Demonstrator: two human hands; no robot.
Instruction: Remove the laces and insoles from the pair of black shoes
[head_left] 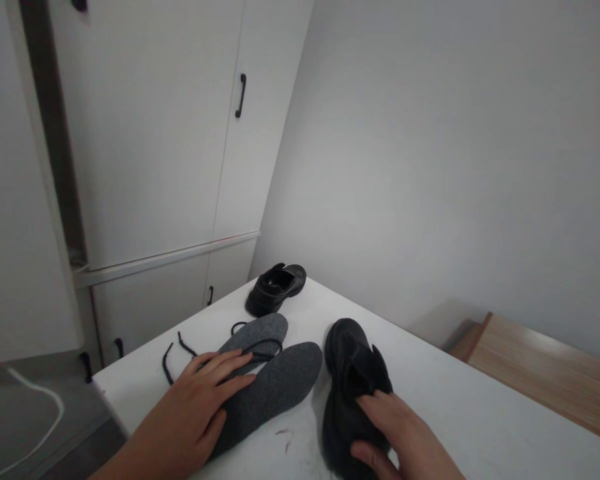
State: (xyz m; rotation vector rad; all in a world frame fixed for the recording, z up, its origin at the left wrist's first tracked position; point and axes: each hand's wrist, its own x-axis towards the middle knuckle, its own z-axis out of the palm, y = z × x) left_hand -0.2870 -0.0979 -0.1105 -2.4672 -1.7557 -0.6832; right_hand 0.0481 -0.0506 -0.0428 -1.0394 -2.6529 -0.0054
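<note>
Two grey felt insoles lie side by side on the white table [300,433]: a nearer insole [287,380] and a farther insole [265,328]. My left hand [200,400] rests over them with fingers stretched out, touching the insoles and the black shoelace [267,343] lying across them. To the right, my right hand [400,427] grips the heel end of a black shoe [347,353], fingers in its opening and thumb outside. That shoe has its toe pointing away from me. A second black shoe [270,293] stands at the table's far corner.
White cabinets [155,133] with black handles stand behind the table on the left. A grey-white wall [430,167] runs along the right. Beyond the table's right edge is a wooden surface [545,373]. A white cable [55,407] hangs at lower left.
</note>
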